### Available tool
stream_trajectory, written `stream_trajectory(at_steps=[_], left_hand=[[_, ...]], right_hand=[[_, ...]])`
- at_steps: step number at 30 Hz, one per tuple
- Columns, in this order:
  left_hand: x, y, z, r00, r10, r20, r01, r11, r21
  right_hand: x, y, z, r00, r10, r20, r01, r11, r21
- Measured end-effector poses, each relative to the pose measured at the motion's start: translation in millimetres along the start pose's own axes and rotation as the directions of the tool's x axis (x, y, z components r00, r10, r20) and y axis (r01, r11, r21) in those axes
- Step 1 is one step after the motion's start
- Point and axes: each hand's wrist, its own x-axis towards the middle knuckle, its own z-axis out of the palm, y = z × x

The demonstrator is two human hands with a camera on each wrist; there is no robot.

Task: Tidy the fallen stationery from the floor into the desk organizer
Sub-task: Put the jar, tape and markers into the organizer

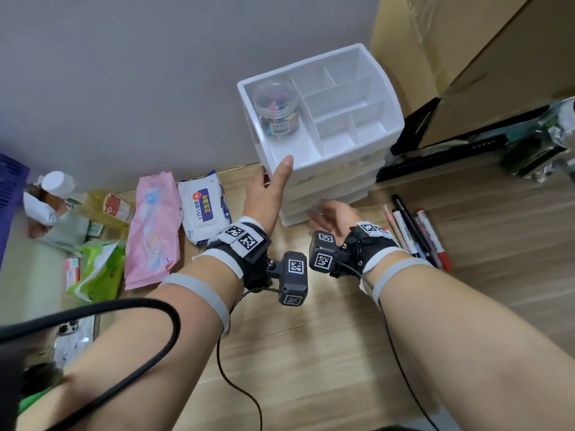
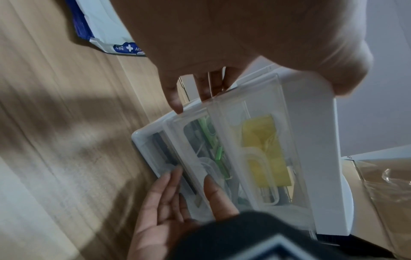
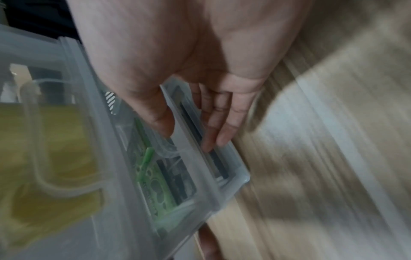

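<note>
A white desk organizer (image 1: pixel 339 169) with top compartments and three clear drawers stands on the wooden floor against the grey wall. A clear jar of coloured clips (image 1: pixel 275 108) sits in its left compartment. My left hand (image 1: pixel 270 185) clasps the front-left corner, with the thumb over the rim and the fingers along the left side. My right hand (image 1: pixel 334 214) touches the drawer fronts low down. Its straight fingers (image 3: pixel 220 133) lie on the bottom drawer (image 3: pixel 231 168), and the thumb is on the drawer above. Several pens and markers (image 1: pixel 417 234) lie on the floor to the right.
A wipes pack (image 1: pixel 207 209), a pink pack (image 1: pixel 154 231), a green tissue pack (image 1: pixel 99 272) and bottles (image 1: pixel 59 197) lie to the left. A cardboard box (image 1: pixel 466 57) and a black frame (image 1: pixel 451 150) stand to the right. A phone (image 1: pixel 74 334) lies near my left arm.
</note>
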Motion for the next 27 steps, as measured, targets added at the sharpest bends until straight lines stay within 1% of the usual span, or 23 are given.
stream_trajectory(at_steps=[3, 5, 9, 13, 15, 17, 18, 19, 20, 21, 22, 23, 24, 25, 26, 27], left_hand=[[0.9, -1.9, 1.0, 1.000, 0.007, -0.015, -0.007, 1.000, 0.007], [1.4, -2.7, 1.5, 1.000, 0.003, -0.017, -0.003, 1.000, 0.014], [1.2, -4.8, 0.7, 0.999, -0.022, -0.039, 0.021, 1.000, -0.005], [-8.4, -2.9, 3.2, 0.999, -0.025, -0.046, 0.023, 0.999, -0.035], [-11.6, -3.2, 6.2, 0.996, -0.063, -0.067, 0.059, 0.997, -0.059], [-12.4, -3.7, 8.2, 0.989, -0.095, -0.110, 0.088, 0.994, -0.073], [-12.8, -4.4, 9.9, 0.986, -0.100, -0.133, 0.090, 0.993, -0.077], [-13.9, -5.0, 11.7, 0.982, -0.101, -0.160, 0.089, 0.993, -0.077], [-16.5, -5.2, 14.4, 0.978, -0.093, -0.184, 0.083, 0.995, -0.063], [-18.4, -7.5, 16.5, 0.975, -0.081, -0.205, 0.076, 0.997, -0.033], [-21.1, -12.3, 19.6, 0.974, -0.064, -0.216, 0.069, 0.998, 0.014], [-22.8, -19.3, 21.1, 0.973, -0.055, -0.224, 0.074, 0.994, 0.076], [-23.4, -29.4, 23.1, 0.971, -0.054, -0.235, 0.093, 0.983, 0.157], [-23.2, -41.6, 25.9, 0.967, -0.068, -0.247, 0.130, 0.961, 0.245], [-23.4, -52.9, 26.7, 0.962, -0.093, -0.258, 0.177, 0.929, 0.325], [-23.7, -63.2, 27.4, 0.954, -0.136, -0.268, 0.235, 0.894, 0.381]], right_hand=[[-7.0, 6.1, -15.3, 0.999, 0.049, -0.011, -0.050, 0.985, -0.167], [-13.5, 10.9, -27.6, 0.996, 0.084, -0.016, -0.085, 0.976, -0.202], [-26.0, 19.7, -49.2, 0.994, 0.100, -0.051, -0.110, 0.956, -0.271], [-32.1, 21.8, -63.2, 0.994, 0.102, -0.034, -0.108, 0.933, -0.344], [-38.7, 15.7, -69.8, 0.993, 0.117, -0.024, -0.117, 0.921, -0.371], [-45.6, 9.4, -77.6, 0.989, 0.149, -0.012, -0.139, 0.885, -0.444], [-48.0, 6.7, -83.2, 0.987, 0.160, -0.003, -0.139, 0.849, -0.510], [-52.0, 3.0, -89.7, 0.988, 0.155, 0.008, -0.120, 0.796, -0.594], [-53.1, -1.9, -98.6, 0.994, 0.109, 0.028, -0.059, 0.718, -0.694], [-52.6, -8.2, -109.5, 0.999, -0.002, 0.050, 0.041, 0.597, -0.801], [-51.8, -16.3, -120.7, 0.986, -0.155, 0.065, 0.127, 0.429, -0.895], [-51.3, -25.3, -131.0, 0.947, -0.316, 0.063, 0.149, 0.253, -0.956], [-48.7, -33.8, -141.7, 0.890, -0.453, 0.055, 0.124, 0.126, -0.984], [-44.4, -41.3, -152.1, 0.847, -0.530, 0.038, 0.073, 0.045, -0.996], [-40.1, -46.2, -159.0, 0.838, -0.545, 0.018, 0.014, -0.011, -1.000], [-38.3, -51.0, -162.3, 0.856, -0.517, 0.005, -0.027, -0.055, -0.998]])
